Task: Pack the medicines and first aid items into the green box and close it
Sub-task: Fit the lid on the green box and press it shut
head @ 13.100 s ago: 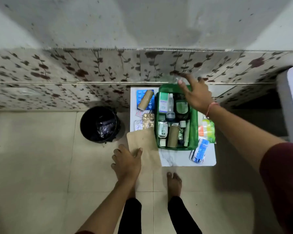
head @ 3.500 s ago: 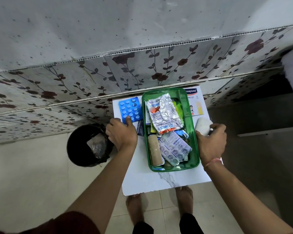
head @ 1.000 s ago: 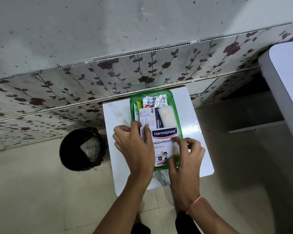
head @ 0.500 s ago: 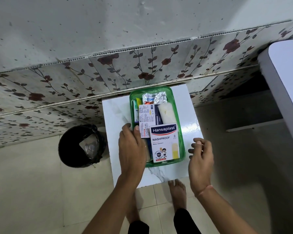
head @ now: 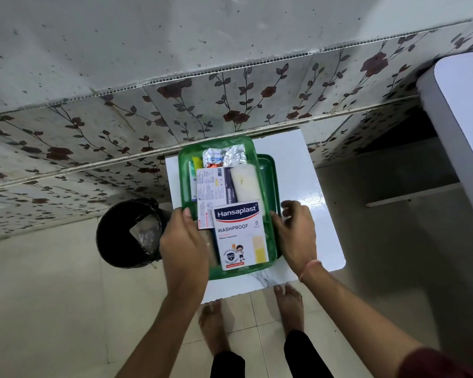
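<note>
The green box (head: 185, 186) sits on the small white table (head: 298, 173), filled to the brim. On top lie a Hansaplast plaster carton (head: 239, 233), a white gauze roll (head: 246, 182), a white medicine carton (head: 209, 186), a dark dressings pack (head: 230, 192) and a foil blister strip (head: 224, 156). A second green piece, apparently the lid (head: 271, 173), shows under the box along its right side. My left hand (head: 183, 241) grips the box's left rim with the thumb on the edge. My right hand (head: 295, 236) holds the green lid's right edge.
A black waste bin (head: 133, 233) stands on the floor just left of the table. The flowered tile wall (head: 230, 99) runs right behind the table. A white piece of furniture (head: 462, 118) juts in at the right. My bare feet (head: 287, 301) are at the table's near edge.
My right hand has moved in from the table's right side to the green edge. My left hand has slid onto the left rim, and the box now sits shifted left, exposing the lid beneath.
</note>
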